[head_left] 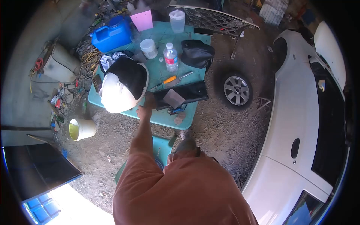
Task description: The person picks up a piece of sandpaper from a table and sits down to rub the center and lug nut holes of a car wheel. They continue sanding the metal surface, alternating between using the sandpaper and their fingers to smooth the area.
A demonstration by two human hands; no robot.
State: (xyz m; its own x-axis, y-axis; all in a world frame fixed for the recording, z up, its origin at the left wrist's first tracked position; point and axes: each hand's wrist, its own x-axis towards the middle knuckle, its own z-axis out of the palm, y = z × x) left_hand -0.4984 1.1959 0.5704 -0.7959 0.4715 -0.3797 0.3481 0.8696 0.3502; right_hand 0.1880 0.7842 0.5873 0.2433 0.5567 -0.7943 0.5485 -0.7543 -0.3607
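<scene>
My left hand (pixel 143 112) is at the near edge of the green table (pixel 159 117), its fingers curled beside a dark brown item (pixel 150 101) whose kind I cannot make out. Left of it sits a white rounded shell (pixel 116 93) with a black covering. To the right, a black pouch (pixel 193 93) lies flat with a grey-brown square sheet (pixel 174 98) on it. Below are a blue-handled tool (pixel 175 110) and a pale lump (pixel 180 118). Behind the pouch lies an orange-handled tool (pixel 170 79). My right hand is out of view.
At the back stand a blue jug (pixel 112 36), white tub (pixel 149 48), water bottle (pixel 171 60) and black bag (pixel 197 52). A wheel (pixel 237 90) lies on gravel, beside a white car (pixel 290 123). A white bucket (pixel 85 129) stands left; a green stool (pixel 160 148) is below.
</scene>
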